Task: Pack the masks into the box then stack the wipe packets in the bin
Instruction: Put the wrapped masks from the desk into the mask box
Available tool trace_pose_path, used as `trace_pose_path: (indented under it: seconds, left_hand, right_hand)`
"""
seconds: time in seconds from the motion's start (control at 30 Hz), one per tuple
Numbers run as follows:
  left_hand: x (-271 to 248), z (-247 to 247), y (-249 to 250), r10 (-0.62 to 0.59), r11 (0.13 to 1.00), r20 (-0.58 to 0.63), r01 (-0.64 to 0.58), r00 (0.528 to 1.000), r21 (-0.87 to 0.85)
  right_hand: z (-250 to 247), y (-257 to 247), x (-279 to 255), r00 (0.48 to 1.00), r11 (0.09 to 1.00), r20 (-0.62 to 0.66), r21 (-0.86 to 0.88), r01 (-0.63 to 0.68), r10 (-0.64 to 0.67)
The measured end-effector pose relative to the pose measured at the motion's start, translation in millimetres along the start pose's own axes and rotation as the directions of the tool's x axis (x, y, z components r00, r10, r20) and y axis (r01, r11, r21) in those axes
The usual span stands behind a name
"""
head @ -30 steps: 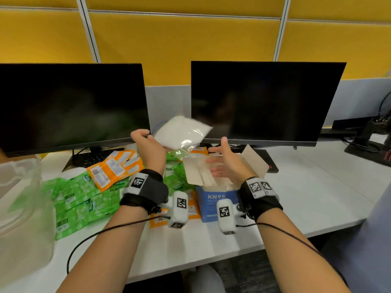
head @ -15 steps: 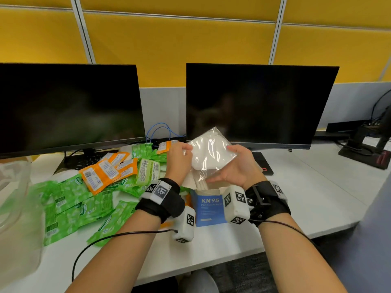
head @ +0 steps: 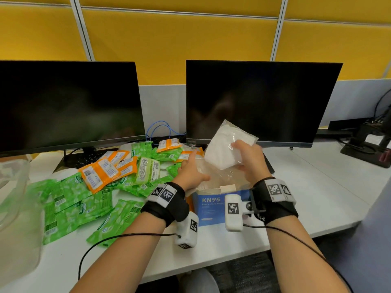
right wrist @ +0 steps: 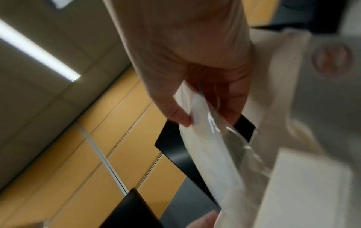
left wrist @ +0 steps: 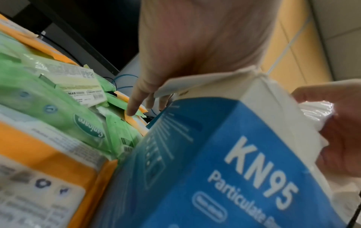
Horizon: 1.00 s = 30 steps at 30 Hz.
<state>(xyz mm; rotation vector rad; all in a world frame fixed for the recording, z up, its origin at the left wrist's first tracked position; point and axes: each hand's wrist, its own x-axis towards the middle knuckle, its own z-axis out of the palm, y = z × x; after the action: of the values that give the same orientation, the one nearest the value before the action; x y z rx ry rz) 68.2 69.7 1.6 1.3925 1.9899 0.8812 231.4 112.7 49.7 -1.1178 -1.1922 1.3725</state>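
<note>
Head view | right grip (head: pixel 247 157) pinches bagged mask (head: pixel 224 149) over box (head: pixel 213 205) | left grip (head: pixel 191 172) spread | wipe packets (head: pixel 101 172) crowd left

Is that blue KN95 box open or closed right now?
Open. The blue KN95 box has its top flaps folded up, with clear-wrapped masks showing inside.

Two dark monitors stood side by side at the back of the white counter (head: pixel 317 197): left monitor (head: pixel 67 104), right monitor (head: pixel 262 100). A blue cable (head: pixel 157 129) looped in the gap between them. Yellow partition panels (head: pixel 179 41) with grey dividing strips rose behind. A black monitor arm base (head: pixel 366 144) with trailing cords sat at far right. A ceiling light strip (right wrist: pixel 39 50) showed in the right wrist view.
</note>
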Motion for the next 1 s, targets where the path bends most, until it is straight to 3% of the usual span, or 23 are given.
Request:
trace_pose_path:
  seconds: [0.07,0.17,0.23,0.3,0.37,0.43,0.5,0.6,0.73,0.9,1.0]
  left_hand:
    - [0,2,-2,-0.008,1.000,-0.008,0.008,1.000,0.003]
    - [1,4,-4,-0.032,0.999,-0.027,0.031,0.999,-0.043]
    - [0,5,-3,-0.041,0.995,-0.036,0.037,0.998,-0.095]
    - [-2,6,-2,-0.032,0.990,-0.045,0.026,0.998,-0.141]
    - [-2,7,-2,-0.029,0.987,-0.053,0.020,0.998,-0.162]
    - [-3,6,-1,-0.041,0.983,-0.052,0.031,0.998,-0.182]
    - [-5,5,-1,-0.051,0.980,-0.044,0.041,0.998,-0.195]
    - [-6,4,-2,-0.051,0.978,-0.033,0.043,0.998,-0.204]
    - [-4,5,-2,-0.064,0.974,-0.039,0.053,0.997,-0.219]
    - [-2,6,-4,-0.072,0.972,-0.042,0.060,0.997,-0.229]
    - [1,9,-4,-0.054,0.964,-0.029,0.044,0.998,-0.261]
  right_hand:
    - [-3,-7,-3,0.986,0.938,0.016,-0.306,0.161,-0.163]
    - [-7,-13,-9,0.971,0.776,0.134,-0.583,0.239,-0.198]
    - [-9,-15,-13,0.968,0.712,0.167,-0.655,0.252,-0.189]
    - [-4,-15,-17,0.973,0.657,0.195,-0.719,0.226,-0.121]
    - [4,-9,-19,0.975,0.592,0.220,-0.790,0.162,0.027]
    - [12,-5,-22,0.944,0.416,0.265,-0.894,0.166,0.194]
    - [16,-3,-22,0.923,0.321,0.277,-0.928,0.186,0.266]
    - [21,-2,-18,0.919,0.313,0.267,-0.934,0.172,0.291]
    - [32,9,-10,0.920,0.126,0.191,-0.980,0.157,0.341]
    - [29,16,5,0.934,0.082,0.009,-0.996,-0.022,0.358]
    - [32,12,-1,0.917,0.117,0.127,-0.989,0.089,0.379]
